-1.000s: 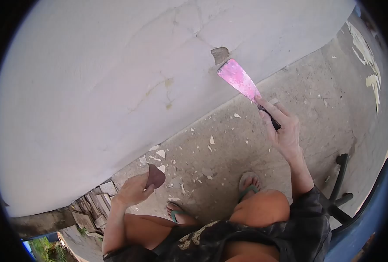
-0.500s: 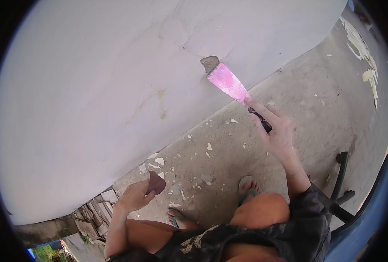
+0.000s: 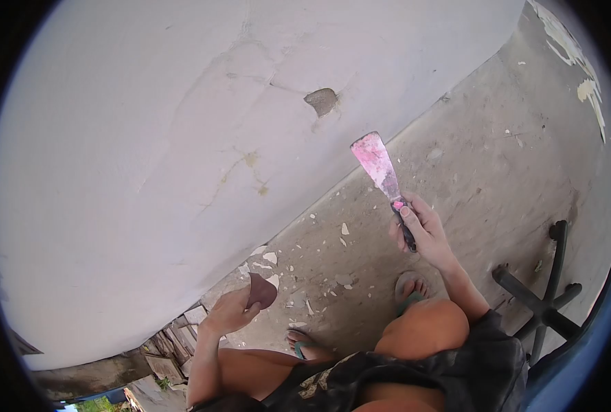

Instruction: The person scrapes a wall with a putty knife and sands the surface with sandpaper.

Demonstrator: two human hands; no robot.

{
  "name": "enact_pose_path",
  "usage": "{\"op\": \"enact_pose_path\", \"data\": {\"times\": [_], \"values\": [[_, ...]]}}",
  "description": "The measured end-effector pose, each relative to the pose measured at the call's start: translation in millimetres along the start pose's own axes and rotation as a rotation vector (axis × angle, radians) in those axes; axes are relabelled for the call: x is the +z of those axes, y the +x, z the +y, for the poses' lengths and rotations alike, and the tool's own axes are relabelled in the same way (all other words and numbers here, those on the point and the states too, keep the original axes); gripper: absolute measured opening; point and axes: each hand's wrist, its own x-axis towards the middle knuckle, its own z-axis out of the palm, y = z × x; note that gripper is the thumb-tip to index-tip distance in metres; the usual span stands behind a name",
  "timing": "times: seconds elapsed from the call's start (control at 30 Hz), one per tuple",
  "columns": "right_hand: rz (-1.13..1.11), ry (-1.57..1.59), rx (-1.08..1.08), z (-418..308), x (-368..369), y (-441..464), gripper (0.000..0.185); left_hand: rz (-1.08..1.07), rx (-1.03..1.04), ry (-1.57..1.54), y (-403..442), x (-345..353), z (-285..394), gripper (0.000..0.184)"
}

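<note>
My right hand (image 3: 422, 228) grips the dark handle of a putty knife (image 3: 377, 165). Its wide blade is smeared pink and white and points up toward the wall, apart from the bare patch. My left hand (image 3: 228, 312), low on the left, pinches a curved piece of brown sandpaper (image 3: 262, 291). On the white wall (image 3: 147, 172) there is a small grey patch of exposed plaster (image 3: 321, 101), with fine cracks running from it. Yellowish stains mark the wall below that patch.
Paint flakes (image 3: 270, 258) lie scattered over the concrete floor (image 3: 484, 165) along the wall's foot. A black chair base (image 3: 546, 312) stands at the right. Wood scraps (image 3: 171, 347) are piled at lower left. Larger peeled paint (image 3: 590, 99) shows at upper right.
The putty knife has come away from the bare patch, down and to the right, and its blade points more upright. My right hand has turned. The left hand still holds the sandpaper.
</note>
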Motion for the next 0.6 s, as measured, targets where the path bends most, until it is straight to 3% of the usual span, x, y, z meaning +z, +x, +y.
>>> {"op": "enact_pose_path", "data": {"times": [0.17, 0.27, 0.6], "values": [[0.083, -0.262, -0.260, -7.3, 5.3, 8.2, 0.047, -0.068, -0.106, 0.012, 0.5, 0.4, 7.4, 0.033], [0.092, -0.442, -0.251, -24.9, 10.7, 13.3, 0.048, -0.010, -0.013, -0.025, -4.0, 6.2, 0.3, 0.034], [0.061, -0.148, -0.194, -36.3, 13.0, 20.4, 0.046, -0.017, -0.060, 0.056, -6.1, 12.0, 2.2, 0.035]]}}
